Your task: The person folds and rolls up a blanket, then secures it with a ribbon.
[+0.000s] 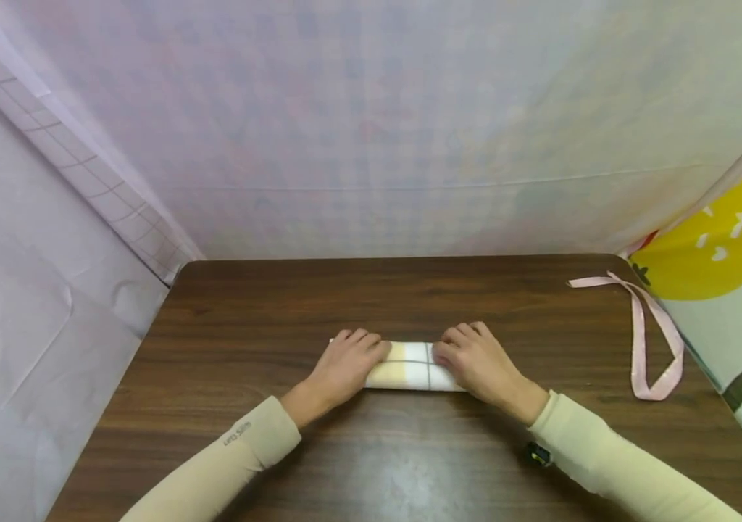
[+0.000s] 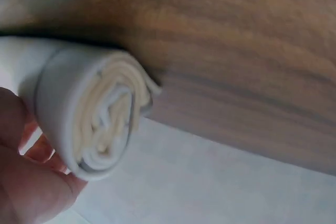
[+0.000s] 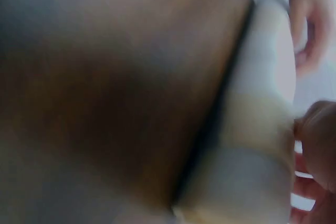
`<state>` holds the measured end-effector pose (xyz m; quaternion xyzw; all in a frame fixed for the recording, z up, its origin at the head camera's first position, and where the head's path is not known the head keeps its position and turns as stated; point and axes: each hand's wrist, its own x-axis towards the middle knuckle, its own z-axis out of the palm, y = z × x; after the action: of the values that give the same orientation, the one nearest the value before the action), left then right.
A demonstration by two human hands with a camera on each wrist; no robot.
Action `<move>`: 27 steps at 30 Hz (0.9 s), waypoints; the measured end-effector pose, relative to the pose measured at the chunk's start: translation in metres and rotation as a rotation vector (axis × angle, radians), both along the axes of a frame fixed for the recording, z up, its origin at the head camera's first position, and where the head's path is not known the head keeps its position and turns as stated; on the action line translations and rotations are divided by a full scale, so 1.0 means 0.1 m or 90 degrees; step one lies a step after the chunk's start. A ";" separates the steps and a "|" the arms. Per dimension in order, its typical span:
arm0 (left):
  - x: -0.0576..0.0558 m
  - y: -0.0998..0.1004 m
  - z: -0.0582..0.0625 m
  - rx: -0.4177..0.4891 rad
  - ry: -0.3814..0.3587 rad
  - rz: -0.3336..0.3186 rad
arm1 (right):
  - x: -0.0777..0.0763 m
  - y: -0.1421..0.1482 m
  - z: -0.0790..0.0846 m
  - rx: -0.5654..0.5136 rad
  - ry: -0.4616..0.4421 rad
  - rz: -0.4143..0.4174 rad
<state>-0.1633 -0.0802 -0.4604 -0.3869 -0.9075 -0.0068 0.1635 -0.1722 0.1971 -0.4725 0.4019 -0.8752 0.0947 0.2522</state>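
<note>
A yellow and white checked cloth (image 1: 417, 371), rolled into a thick cylinder, lies crosswise on the brown table. My left hand (image 1: 347, 364) grips its left part, fingers over the far side. Around the right part, my right hand (image 1: 480, 364) holds the roll in the same way. The left wrist view shows the end of the rolled cloth (image 2: 105, 114), its cream and white layers wound in a spiral, with a small flap sticking out at the edge. Blurred in the right wrist view, the roll (image 3: 254, 124) runs between both hands.
A pink ribbon (image 1: 638, 362) lies loosely looped near the right edge of the wooden table (image 1: 267, 297). Pale hanging sheets (image 1: 371, 145) stand behind and to the left. On the right hangs a printed cloth (image 1: 703, 261) with a yellow fruit pattern.
</note>
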 end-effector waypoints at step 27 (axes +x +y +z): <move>-0.15 -0.07 -0.22 -0.045 -0.145 0.039 | -0.06 0.10 -0.17 0.080 -0.176 0.072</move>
<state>-0.1778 -0.0875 -0.4826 -0.3611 -0.9313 -0.0137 0.0457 -0.1785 0.2072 -0.4897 0.4487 -0.8817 0.1087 0.0979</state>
